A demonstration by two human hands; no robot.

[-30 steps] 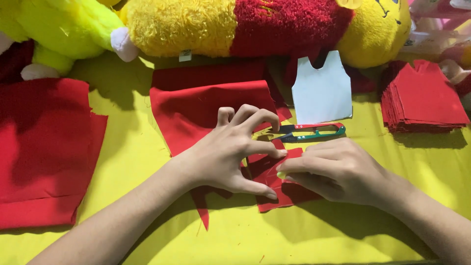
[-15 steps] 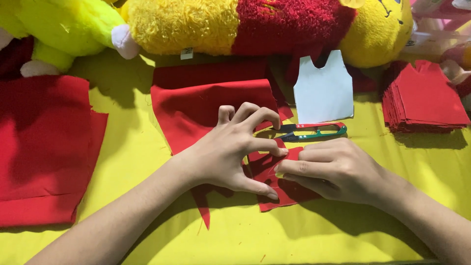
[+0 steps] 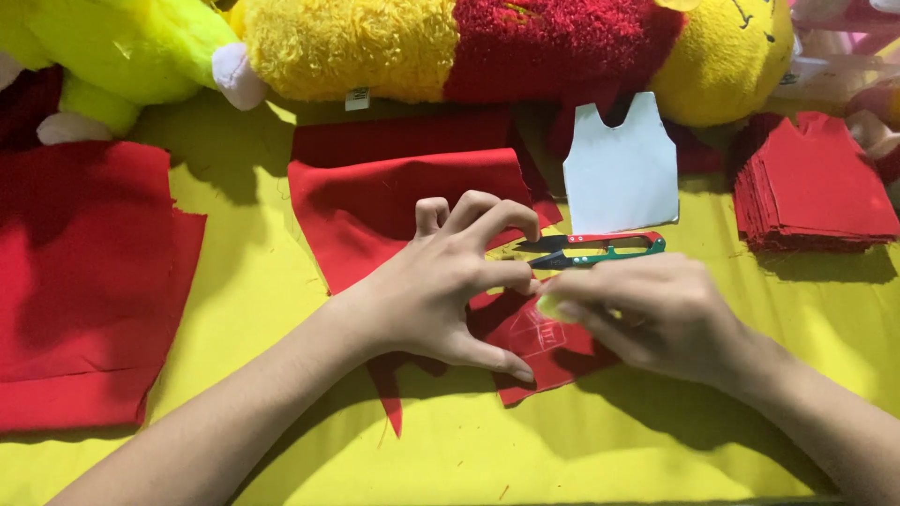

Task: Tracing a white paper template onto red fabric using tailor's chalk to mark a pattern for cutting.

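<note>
I see a small red cloth (image 3: 544,349) with faint chalk lines lying flat on the yellow bench (image 3: 600,450). My left hand (image 3: 441,286) pins it with spread fingertips; my right hand (image 3: 656,314) pinches pale chalk (image 3: 549,305) against it.

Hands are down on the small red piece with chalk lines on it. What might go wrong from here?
1. The left hand pins the small red fabric piece with spread fingertips only; it may slip and skew the chalk lines.
2. The right hand rests partly on the marked area, so it might smudge the lines.
3. The thread snips lie just beyond both hands, blade tips toward the left fingers; a careless reach could nick a finger or snag the larger red cloth.
</note>
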